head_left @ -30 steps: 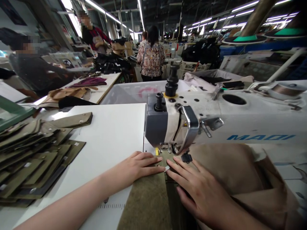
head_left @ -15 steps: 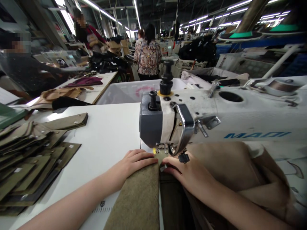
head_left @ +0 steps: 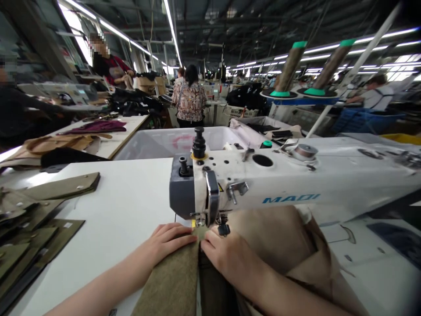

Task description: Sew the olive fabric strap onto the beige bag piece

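The left hand [head_left: 164, 240] lies flat, fingers together, on a long olive-green felt strip [head_left: 173, 281]; the right hand [head_left: 226, 259] presses beside it. Both fingertips touch just before the white sewing machine's [head_left: 279, 184] needle. The strip runs lengthwise toward the machine, tan cloth [head_left: 279, 239] to its right.

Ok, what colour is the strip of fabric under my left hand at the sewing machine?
Olive green, a felt-like strip of fabric beneath the left hand; seen in the head view.

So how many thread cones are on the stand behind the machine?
2: left thread cone and right thread cone, side by side at upper right; others may be hidden out of frame.
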### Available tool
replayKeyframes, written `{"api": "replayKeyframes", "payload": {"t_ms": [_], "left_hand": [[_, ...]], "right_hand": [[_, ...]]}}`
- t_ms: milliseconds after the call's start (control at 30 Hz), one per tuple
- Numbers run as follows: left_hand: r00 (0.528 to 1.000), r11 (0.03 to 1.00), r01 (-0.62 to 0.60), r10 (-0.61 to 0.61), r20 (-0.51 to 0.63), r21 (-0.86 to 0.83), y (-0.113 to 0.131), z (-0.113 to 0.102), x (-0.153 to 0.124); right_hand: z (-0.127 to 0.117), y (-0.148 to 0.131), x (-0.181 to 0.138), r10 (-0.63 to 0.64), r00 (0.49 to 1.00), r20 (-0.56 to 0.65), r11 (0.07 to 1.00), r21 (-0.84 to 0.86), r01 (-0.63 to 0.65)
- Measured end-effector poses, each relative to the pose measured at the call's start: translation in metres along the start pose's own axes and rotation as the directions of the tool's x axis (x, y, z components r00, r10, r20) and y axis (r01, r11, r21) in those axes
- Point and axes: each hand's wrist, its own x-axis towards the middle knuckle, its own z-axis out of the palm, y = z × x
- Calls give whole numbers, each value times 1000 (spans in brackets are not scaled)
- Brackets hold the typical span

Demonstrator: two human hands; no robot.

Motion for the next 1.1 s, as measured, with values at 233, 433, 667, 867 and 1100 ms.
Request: {"api": "replayKeyframes", "payload": {"t_ms": [233, 433, 667, 867, 1100], "left_hand": [[999, 996, -32, 36, -37, 83, -7, 6, -1], [997, 982, -38, 48, -53, 183, -14, 8, 0], [996, 977, -48, 63, -67, 210, -23, 12, -4], [986, 974, -86, 113, -121, 208, -29, 16, -3], [986, 972, -69, 101, -130, 226, -30, 22, -1]], "right_hand": [[-2, 1, 0, 123, 992, 1, 987, 105, -122], [-1, 6, 2, 233, 973, 4, 917, 334, -220], [-40, 0, -13, -103, 994, 37, 901, 427, 78], [-126, 45, -91, 520, 708, -477, 752, 650, -114], [-139, 125, -114, 875, 51, -481, 483, 861, -161]]}}
